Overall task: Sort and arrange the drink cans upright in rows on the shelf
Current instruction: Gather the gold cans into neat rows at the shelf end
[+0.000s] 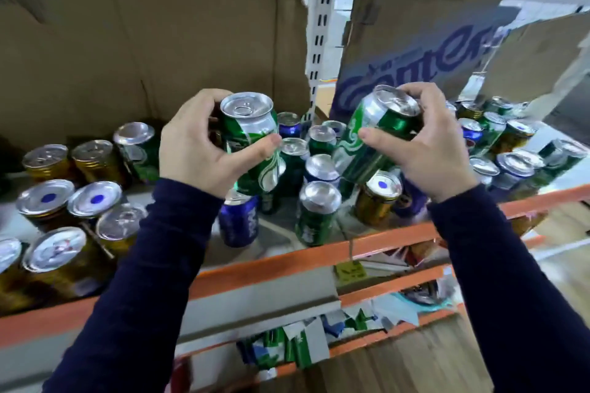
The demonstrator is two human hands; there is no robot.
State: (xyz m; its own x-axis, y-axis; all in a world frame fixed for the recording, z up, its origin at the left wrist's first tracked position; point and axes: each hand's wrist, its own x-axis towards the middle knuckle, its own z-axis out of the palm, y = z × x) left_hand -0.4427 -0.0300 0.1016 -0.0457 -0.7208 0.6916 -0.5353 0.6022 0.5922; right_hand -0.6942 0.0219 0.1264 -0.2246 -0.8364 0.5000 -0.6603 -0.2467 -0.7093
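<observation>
Dark sleeves point(166, 265) reach over the orange shelf rail point(271, 265). Left hand point(191, 153) has fingers and thumb wrapped round a green can point(252, 134), held near upright above the shelf. Right hand point(427, 150) clutches a second green can point(370, 140), tilted, fingertips curled over its rim. Below them stand a blue can point(238, 223) and mixed others, with gold cans point(64, 207) clustered left. The far-right cans point(510, 150) are blurred, perhaps upright. Torn cardboard point(159, 25) stands behind.

This looks like a shop storeroom: an orange-beamed metal shelf point(271, 265), a slotted white upright point(317, 25), torn cardboard sheets point(159, 25) behind, and many drink cans point(314, 217) standing loose.
</observation>
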